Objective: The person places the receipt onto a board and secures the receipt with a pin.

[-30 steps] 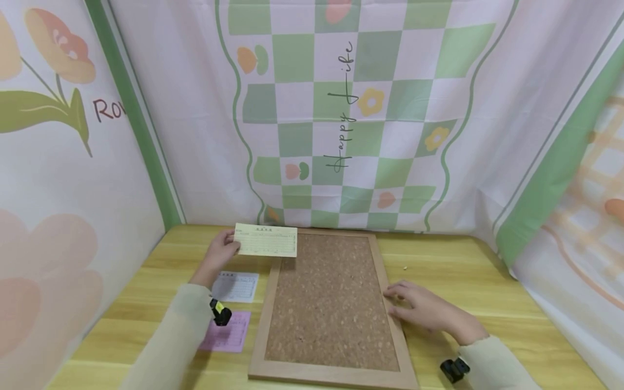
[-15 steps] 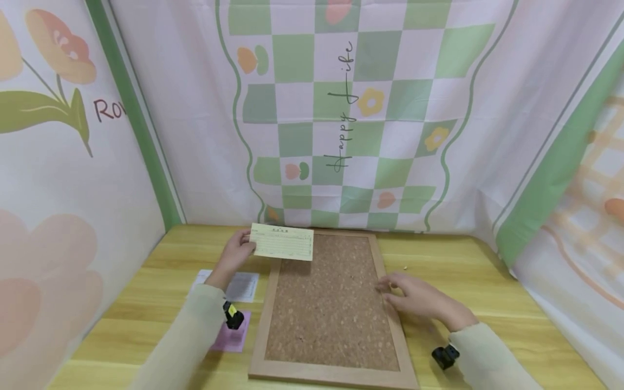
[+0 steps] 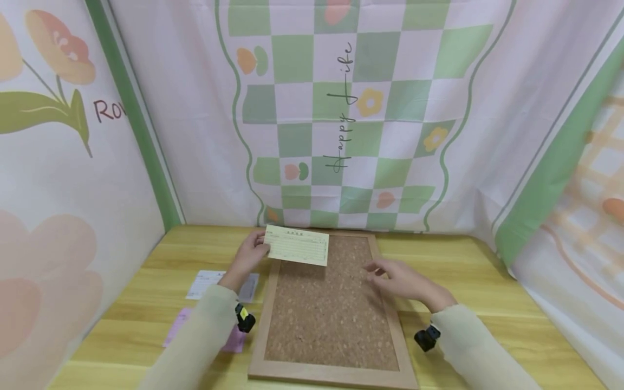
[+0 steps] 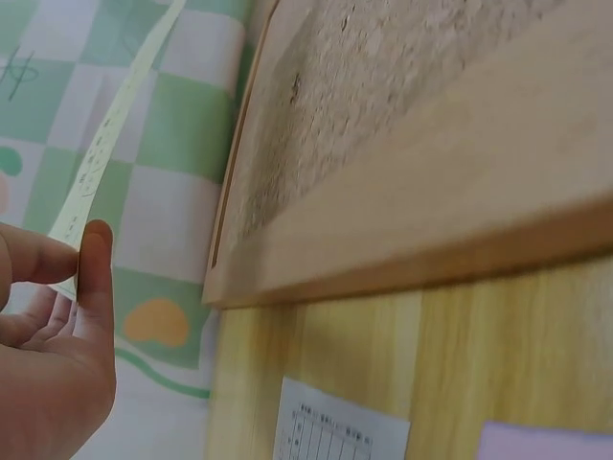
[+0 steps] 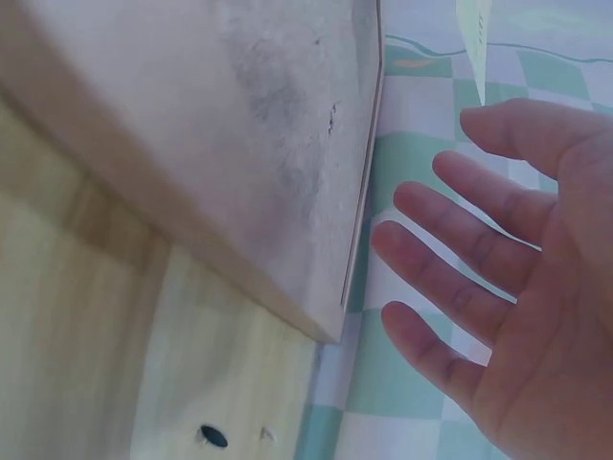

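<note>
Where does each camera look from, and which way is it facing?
Head: worn on the head, facing forward and down at the corkboard; left hand, right hand and both sleeves show.
Left wrist: on that wrist, facing the left hand pinching the yellow slip, with corkboard and checkered curtain beyond.
Right wrist: on that wrist, facing the right hand, with corkboard and curtain beyond.
Shared: both wrist views show the yellow slip.

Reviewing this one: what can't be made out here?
Head view: the print on the yellow slip is too small to read.
Head view: the left sleeve hides the middle of the pink slip.
Left wrist view: the bottom edge cuts off the white slip.
Right wrist view: the dark oval is too blurred to identify.
</note>
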Demonstrator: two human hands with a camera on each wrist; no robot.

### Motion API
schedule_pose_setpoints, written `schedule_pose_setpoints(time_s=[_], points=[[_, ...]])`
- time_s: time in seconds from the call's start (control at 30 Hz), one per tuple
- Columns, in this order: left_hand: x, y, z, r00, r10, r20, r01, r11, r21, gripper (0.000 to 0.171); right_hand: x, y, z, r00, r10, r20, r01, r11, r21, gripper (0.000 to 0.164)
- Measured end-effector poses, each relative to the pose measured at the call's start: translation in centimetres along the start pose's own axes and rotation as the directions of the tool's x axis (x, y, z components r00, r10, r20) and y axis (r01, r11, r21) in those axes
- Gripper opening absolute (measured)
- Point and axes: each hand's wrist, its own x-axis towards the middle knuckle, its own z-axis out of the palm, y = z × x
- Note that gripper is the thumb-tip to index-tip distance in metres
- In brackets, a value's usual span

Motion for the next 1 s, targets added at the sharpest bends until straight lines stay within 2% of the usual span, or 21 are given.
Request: schedule_pose_setpoints(time_s=[0.17,0.43,0.63,0.87,1.0], points=[[-0.1,0.2,0.9,1.000,0.004,0.002,-0.004,1.000,-0.009,0.052,0.9,-0.4,0.1,1.000,0.029,-0.008,-0.029,1.000,0.000,0.036],[-0.3,0.7,2.1,1.000,0.005,0.006,-0.005,1.000,-0.012,0.050,2.6,-0.7,0.4,0.997,0.071,-0.013,-0.070,0.996,0.057,0.038],[-0.3,0.5,2.8,0.999,0.033,0.021,-0.032,0.999,-0.019,0.048,3.8,-0.7,0.8,0.995,0.093,-0.032,-0.090,0.992,0.092,0.039],[0.0,0.3,3.8,0.997,0.076,0.026,-0.076,0.997,-0.006,0.046,4.8,-0.8,1.2,0.991,0.131,-0.031,-0.122,0.968,0.219,0.041],[-0.1,0.3,4.3,0.997,0.068,0.039,-0.068,0.998,-0.005,0.045,5.0,-0.9,1.4,0.990,0.140,-0.034,-0.126,0.954,0.271,0.036]])
